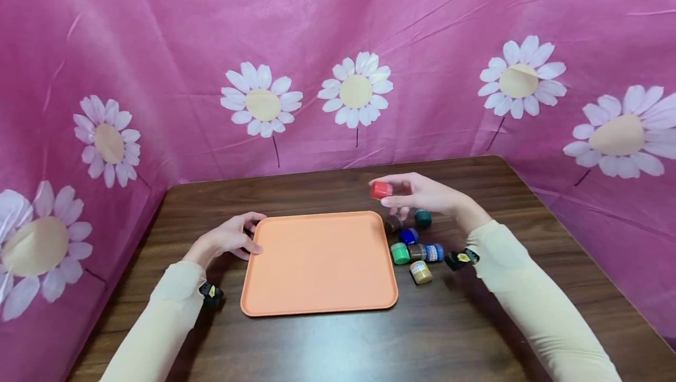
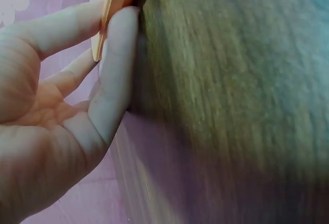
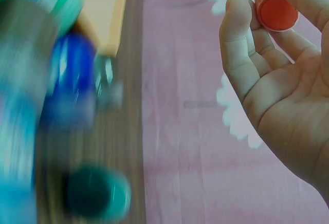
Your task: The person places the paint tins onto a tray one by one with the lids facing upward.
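An orange rectangular tray [image 1: 319, 264] lies on the table, its surface bare. My left hand [image 1: 229, 236] pinches the tray's left edge, thumb on the rim; the left wrist view shows the tray edge [image 2: 117, 8] between thumb and fingers. Above the tray's far right corner, my right hand [image 1: 430, 194] holds a small red paint jar [image 1: 380, 189] between thumb and fingers. In the right wrist view the red jar [image 3: 277, 12] is tilted, one round end towards the camera. Beneath and nearer than this hand are several other paint jars, among them a teal jar [image 1: 422, 217] and a dark blue jar [image 1: 408, 236].
Close to the tray's right side lie a green jar [image 1: 399, 253], a brown jar [image 1: 417, 252], a light blue jar [image 1: 434, 252] and a gold jar [image 1: 421, 272]. A pink curtain [image 1: 317, 12] with white flowers surrounds the wooden table [image 1: 327, 347] at the back and sides.
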A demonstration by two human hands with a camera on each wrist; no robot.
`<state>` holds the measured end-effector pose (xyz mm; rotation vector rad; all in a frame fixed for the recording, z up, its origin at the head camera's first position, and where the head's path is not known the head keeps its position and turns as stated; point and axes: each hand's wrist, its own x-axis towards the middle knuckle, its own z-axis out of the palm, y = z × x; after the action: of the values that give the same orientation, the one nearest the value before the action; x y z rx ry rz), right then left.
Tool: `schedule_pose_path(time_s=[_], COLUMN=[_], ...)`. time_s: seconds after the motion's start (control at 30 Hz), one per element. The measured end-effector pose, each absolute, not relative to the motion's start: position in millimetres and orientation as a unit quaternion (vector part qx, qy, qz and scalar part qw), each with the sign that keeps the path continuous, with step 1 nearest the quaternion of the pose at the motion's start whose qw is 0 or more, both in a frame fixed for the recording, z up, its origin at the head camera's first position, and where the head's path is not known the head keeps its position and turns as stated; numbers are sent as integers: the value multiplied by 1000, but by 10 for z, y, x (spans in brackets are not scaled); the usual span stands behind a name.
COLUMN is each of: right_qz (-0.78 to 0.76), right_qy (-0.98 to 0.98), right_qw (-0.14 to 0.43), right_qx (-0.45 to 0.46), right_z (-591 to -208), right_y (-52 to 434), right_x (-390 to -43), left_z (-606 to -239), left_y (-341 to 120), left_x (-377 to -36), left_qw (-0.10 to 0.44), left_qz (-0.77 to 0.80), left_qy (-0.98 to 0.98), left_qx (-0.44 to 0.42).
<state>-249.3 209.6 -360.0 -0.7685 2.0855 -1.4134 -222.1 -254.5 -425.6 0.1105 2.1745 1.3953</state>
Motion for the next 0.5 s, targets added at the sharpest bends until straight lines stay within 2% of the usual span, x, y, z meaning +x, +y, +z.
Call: schedule_pose_path(time_s=[0.5], right_qz=[-553], right_qy=[711], right_qw=[291], right_qx=[-324], right_z=[-3578], right_y=[1215], right_x=[-2550], left_z=[-4232], left_y=[-2512], left_x=[-2201], left_qw=[265], left_qz=[497], left_qy=[825], left_qx=[48])
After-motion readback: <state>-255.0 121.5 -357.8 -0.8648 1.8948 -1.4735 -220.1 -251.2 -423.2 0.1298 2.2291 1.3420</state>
